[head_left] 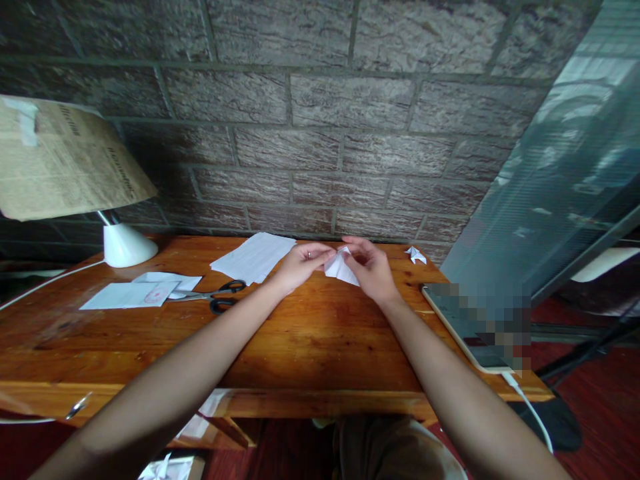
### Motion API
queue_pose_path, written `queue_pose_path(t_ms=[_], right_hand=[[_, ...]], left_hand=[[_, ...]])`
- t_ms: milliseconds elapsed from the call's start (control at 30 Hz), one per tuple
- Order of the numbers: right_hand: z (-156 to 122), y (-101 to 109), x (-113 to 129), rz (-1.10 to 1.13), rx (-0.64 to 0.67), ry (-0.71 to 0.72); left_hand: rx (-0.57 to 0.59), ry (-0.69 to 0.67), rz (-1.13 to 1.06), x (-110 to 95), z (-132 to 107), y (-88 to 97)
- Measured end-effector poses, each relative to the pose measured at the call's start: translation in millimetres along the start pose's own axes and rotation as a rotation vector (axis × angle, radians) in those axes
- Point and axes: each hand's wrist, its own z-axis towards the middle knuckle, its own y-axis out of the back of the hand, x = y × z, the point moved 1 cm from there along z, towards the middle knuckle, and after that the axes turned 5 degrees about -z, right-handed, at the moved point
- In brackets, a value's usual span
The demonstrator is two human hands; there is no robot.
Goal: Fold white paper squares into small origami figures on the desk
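Both my hands meet over the far middle of a wooden desk (310,340). Between them is a small folded piece of white paper (340,269). My left hand (300,263) pinches its left edge with thumb and fingers closed; a ring shows on one finger. My right hand (373,270) grips the paper's right side, fingers curled round it. The paper is held just above the desk top.
A sheet stack (254,257) lies behind my left hand. Black-handled scissors (220,295) and more papers (131,294) lie to the left, near a white lamp base (127,245). A small folded paper figure (415,255) sits far right. A tablet (475,330) with a cable lies at the right edge.
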Motion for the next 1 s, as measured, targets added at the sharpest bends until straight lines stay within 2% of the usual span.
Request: queue_pose_path(t_ms=[133,300,800,1000], right_hand=[[1.6,0.2,-1.3,0.112,0.000,-0.074],[3.0,2.4,-2.8,0.120,-0.061,-0.119],[0.3,0.7,-1.7,0.015,0.008,-0.046],[1.0,0.4,-2.4,0.062,0.003,-0.059]], left_hand=[[-0.034,-0.020,0.036,-3.2,-1.5,-1.3],[-0.042,-0.006,0.049,-1.8,-0.8,0.2],[-0.003,0.008,0.135,1.3,0.0,2.6],[-0.040,-0.041,0.090,3.1,-0.4,0.4]])
